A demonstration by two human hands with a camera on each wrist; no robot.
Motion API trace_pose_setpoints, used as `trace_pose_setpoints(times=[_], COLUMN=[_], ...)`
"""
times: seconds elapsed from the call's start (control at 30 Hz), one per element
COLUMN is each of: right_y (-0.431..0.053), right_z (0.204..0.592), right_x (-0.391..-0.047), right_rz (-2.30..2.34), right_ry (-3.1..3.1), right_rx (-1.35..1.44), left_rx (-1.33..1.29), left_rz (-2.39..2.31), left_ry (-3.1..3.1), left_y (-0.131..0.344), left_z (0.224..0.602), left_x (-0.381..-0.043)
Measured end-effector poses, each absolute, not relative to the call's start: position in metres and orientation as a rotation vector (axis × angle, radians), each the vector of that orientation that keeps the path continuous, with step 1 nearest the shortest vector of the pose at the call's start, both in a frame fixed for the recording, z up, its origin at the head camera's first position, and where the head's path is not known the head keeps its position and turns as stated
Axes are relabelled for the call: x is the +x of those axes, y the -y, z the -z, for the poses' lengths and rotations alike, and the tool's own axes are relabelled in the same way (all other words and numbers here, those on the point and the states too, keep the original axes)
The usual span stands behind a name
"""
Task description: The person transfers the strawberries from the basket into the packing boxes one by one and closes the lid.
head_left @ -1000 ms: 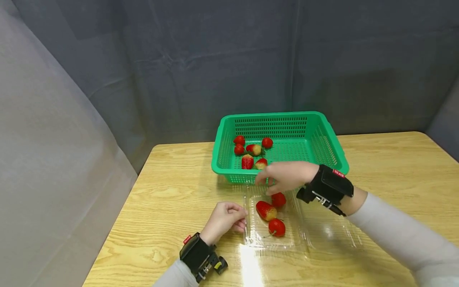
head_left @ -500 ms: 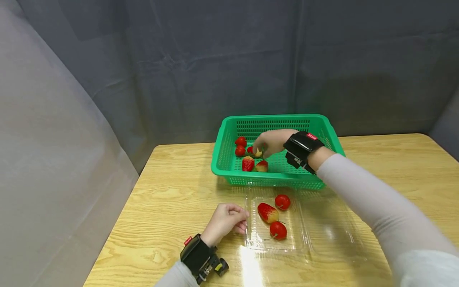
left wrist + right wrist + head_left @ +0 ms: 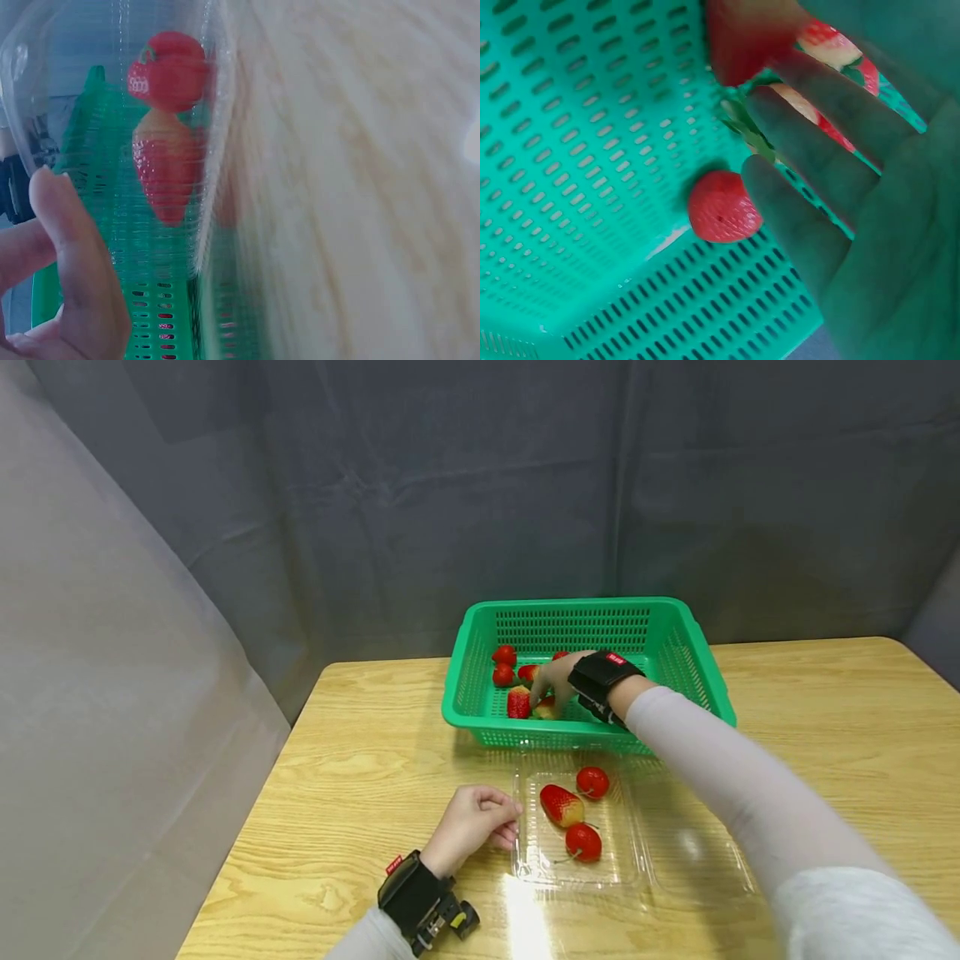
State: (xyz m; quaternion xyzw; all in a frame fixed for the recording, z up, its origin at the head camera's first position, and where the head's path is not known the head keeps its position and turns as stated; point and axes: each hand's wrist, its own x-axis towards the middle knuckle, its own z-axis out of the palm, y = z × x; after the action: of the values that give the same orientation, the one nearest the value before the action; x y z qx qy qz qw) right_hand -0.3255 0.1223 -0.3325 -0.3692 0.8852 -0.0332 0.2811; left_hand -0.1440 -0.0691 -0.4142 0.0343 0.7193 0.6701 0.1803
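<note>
My left hand (image 3: pixel 474 822) is at the left edge of a clear plastic clamshell box (image 3: pixel 536 868), thumb and fingers pinching its rim. In the box lie a strawberry (image 3: pixel 561 806) and two round red fruits with stems, a front one (image 3: pixel 583 843) and a back one (image 3: pixel 592 782). My right hand (image 3: pixel 555 677) reaches down into a green basket (image 3: pixel 585 727), fingers spread and fairly straight in the right wrist view. Its fingertips are right at a red and pale strawberry (image 3: pixel 547 710), partly hidden by the hand. Another strawberry (image 3: pixel 518 702) lies just left of it.
Two small red fruits (image 3: pixel 504 665) lie at the basket's left, and a round red fruit (image 3: pixel 724 208) lies near my right fingers. The box's clear lid (image 3: pixel 693 860) is spread flat to the right, under my right forearm. A grey curtain (image 3: pixel 450 510) hangs behind the table (image 3: pixel 360 760).
My right hand has left a round red fruit in the clear box, moved back into the basket, then shifted slightly forward toward the near strawberry. The left hand has stayed at the box's edge.
</note>
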Motion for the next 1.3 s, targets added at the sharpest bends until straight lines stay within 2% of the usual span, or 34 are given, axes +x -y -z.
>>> trace_pose_setpoints(times=[0.27, 0.57, 0.73, 1.03, 1.3], right_y=[-0.128, -0.142, -0.155, -0.165, -0.147], right_z=[0.357, 0.340, 0.315, 0.261, 0.264], right_x=[-0.336, -0.335, -0.328, -0.270, -0.206], right_rz=[0.095, 0.185, 0.311, 0.526, 0.429], right_ry=[-2.421, -2.448, -2.507, -2.526, -2.431], right_rx=[-0.862, -1.055, -1.141, -1.318, -1.548], left_rx=[0.103, 0.097, 0.103, 0.102, 0.117], left_rz=[-1.905, -1.914, -1.905, -1.907, -1.900], left_ry=[-2.025, -2.022, -2.024, -2.026, -2.030], left_y=[0.069, 0.069, 0.069, 0.070, 0.072], left_z=[0.415, 0.416, 0.415, 0.414, 0.414], left_x=[-0.144, -0.145, -0.145, -0.146, -0.147])
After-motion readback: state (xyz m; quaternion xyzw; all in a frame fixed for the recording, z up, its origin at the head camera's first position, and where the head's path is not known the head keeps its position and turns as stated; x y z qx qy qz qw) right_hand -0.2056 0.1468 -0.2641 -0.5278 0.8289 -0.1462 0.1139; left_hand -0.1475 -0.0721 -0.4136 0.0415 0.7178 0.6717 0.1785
